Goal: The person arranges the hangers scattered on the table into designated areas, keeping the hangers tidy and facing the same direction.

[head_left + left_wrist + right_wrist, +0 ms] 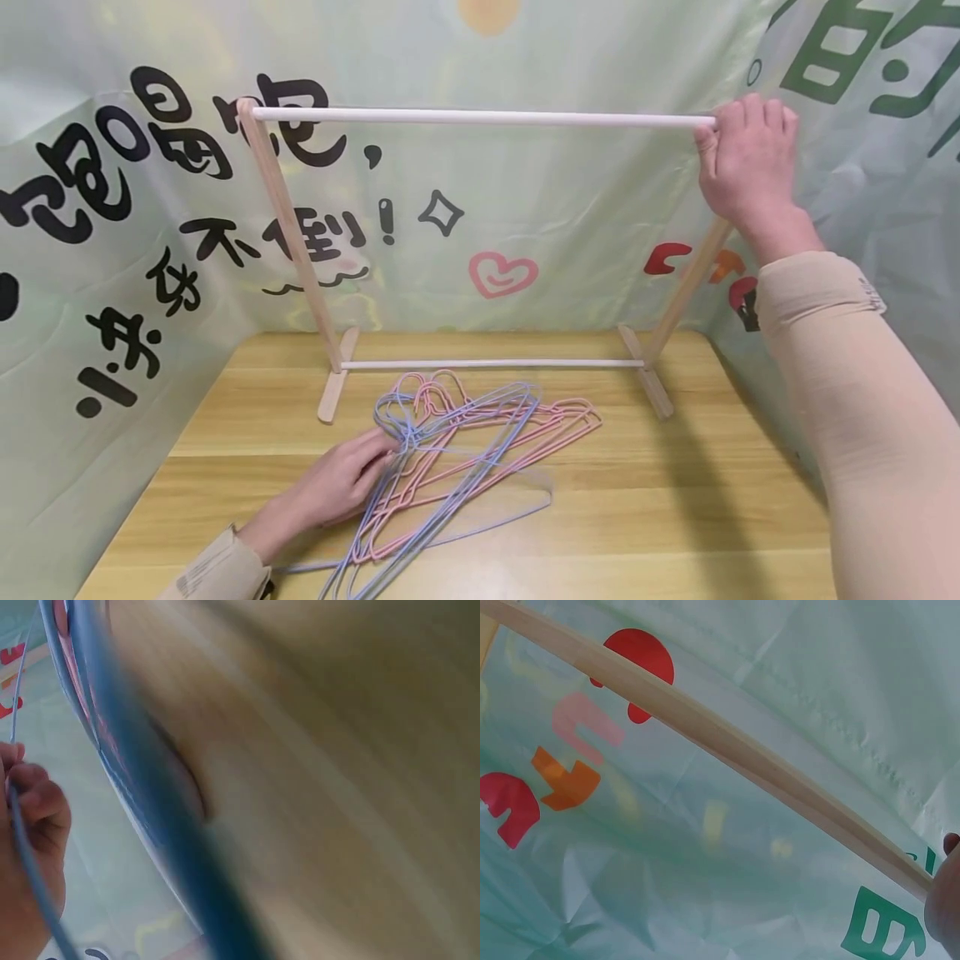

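Observation:
A freestanding rack with wooden posts (291, 225) and a white top rod (480, 117) stands on the table. My right hand (753, 158) grips its upper right corner, where rod meets post. In the right wrist view that post (727, 746) runs up to the hand (943, 907) at the edge. Low on the left, my left hand (341, 479) holds blue wire clothes hangers (408, 433) near their hooks. The left wrist view shows its curled fingers (45, 802) around a blue wire. Pink clothes hangers (577, 408) lie tangled under the blue ones.
The wooden table (600, 508) carries the hanger pile in front of the rack. A lower white rod (487, 363) joins the rack's wooden feet (656, 392). Behind and at both sides hangs a pale green printed cloth (585, 208).

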Demonstrator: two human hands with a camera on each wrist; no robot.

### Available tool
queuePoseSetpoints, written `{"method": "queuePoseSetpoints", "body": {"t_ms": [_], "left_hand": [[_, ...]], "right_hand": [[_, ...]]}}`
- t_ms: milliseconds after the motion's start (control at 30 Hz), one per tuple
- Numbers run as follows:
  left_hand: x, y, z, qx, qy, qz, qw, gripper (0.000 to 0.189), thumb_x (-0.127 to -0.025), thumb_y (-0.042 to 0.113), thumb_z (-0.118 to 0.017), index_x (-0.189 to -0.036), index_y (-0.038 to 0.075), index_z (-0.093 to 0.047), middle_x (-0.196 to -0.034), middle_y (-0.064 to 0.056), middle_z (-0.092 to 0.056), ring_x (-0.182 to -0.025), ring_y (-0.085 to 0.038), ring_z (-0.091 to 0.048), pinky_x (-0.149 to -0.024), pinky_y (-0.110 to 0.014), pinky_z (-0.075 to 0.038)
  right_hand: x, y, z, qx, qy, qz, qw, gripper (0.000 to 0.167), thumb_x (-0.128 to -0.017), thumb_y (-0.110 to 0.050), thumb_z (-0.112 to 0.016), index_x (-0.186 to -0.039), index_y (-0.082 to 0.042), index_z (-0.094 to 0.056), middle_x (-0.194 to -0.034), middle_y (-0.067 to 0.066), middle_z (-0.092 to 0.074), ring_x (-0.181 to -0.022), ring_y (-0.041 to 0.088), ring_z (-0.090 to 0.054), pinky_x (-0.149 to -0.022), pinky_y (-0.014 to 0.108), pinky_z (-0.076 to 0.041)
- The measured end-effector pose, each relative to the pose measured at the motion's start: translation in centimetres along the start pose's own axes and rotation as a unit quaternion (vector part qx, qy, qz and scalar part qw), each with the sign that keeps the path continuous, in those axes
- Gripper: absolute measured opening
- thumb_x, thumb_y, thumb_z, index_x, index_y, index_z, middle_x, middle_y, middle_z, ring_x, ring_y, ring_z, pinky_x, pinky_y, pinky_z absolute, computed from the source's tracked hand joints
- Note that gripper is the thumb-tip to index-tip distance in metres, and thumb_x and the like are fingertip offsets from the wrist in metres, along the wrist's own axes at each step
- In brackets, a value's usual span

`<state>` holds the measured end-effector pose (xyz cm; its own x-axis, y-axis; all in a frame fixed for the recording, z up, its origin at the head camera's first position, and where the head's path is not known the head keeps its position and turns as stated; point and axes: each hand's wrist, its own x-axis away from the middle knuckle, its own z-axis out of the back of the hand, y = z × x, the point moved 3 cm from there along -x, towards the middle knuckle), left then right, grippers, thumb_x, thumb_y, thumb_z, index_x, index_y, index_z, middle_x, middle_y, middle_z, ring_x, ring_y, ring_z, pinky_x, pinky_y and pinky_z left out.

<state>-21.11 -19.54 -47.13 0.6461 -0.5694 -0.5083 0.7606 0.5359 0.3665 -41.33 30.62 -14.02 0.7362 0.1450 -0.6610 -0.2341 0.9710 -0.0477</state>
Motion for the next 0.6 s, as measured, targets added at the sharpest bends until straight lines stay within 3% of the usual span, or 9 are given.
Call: {"method": "queuePoseSetpoints", "body": {"t_ms": [333, 600], "left_hand": [[1.9, 0.8, 0.2, -0.008, -0.025, -0.022, 0.9994, 0.022, -0.099, 0.004, -0.066, -0.117, 0.016, -0.069, -0.099, 0.011, -0.061, -0.082, 0.004, -0.054, -0.073, -0.019, -0.051], [3.1, 2.1, 1.2, 0.031, 0.01, -0.048, 0.9983, 0.028, -0.093, -0.004, -0.068, -0.115, 0.013, -0.07, -0.094, 0.011, -0.058, -0.076, 0.004, -0.049, -0.069, -0.009, -0.043]], "right_hand": [[0.0, -0.4, 0.0, 0.0, 0.0, 0.001, 1.0, 0.056, -0.113, -0.042, -0.024, -0.124, 0.01, -0.043, -0.108, 0.028, -0.036, -0.11, 0.049, -0.03, -0.107, 0.059, -0.017], [-0.1, -0.4, 0.0, 0.001, -0.003, -0.001, 1.0, 0.056, -0.113, -0.042, -0.023, -0.123, 0.01, -0.042, -0.108, 0.028, -0.036, -0.11, 0.05, -0.03, -0.107, 0.06, -0.018]]}}
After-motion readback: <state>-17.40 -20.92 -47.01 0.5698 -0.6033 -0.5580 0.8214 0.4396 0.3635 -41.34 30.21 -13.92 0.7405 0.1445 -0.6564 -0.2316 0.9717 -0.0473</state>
